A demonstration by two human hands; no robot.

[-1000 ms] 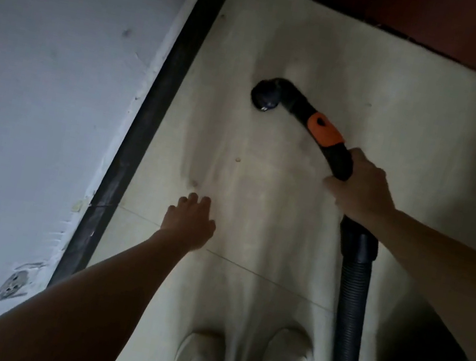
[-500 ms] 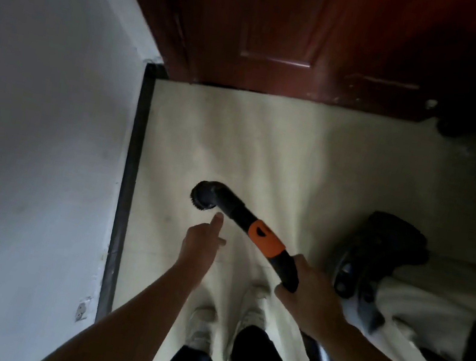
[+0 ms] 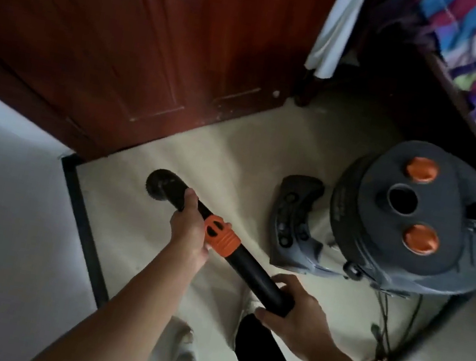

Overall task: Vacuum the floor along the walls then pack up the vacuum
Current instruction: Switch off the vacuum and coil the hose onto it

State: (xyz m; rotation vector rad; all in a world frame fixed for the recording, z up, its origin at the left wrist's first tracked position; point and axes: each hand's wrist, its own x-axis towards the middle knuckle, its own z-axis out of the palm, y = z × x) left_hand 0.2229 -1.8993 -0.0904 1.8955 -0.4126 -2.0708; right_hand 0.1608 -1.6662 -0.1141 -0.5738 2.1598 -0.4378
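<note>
Both hands grip the black vacuum wand (image 3: pixel 249 270) over the floor (image 3: pixel 234 160): left hand (image 3: pixel 190 229) closed near the nozzle, right hand (image 3: pixel 297 316) closed nearer. The vacuum canister (image 3: pixel 414 218) sits right; its lettering is unreadable.

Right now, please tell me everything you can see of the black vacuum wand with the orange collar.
The vacuum wand is a rigid black tube, apparently plastic, with a ribbed orange collar and a curved end bearing a small round nozzle. It slants from lower right up to the left, above the pale floor near the dark baseboard. The left hand grips it beside the collar; the right hand holds its lower end.
</note>
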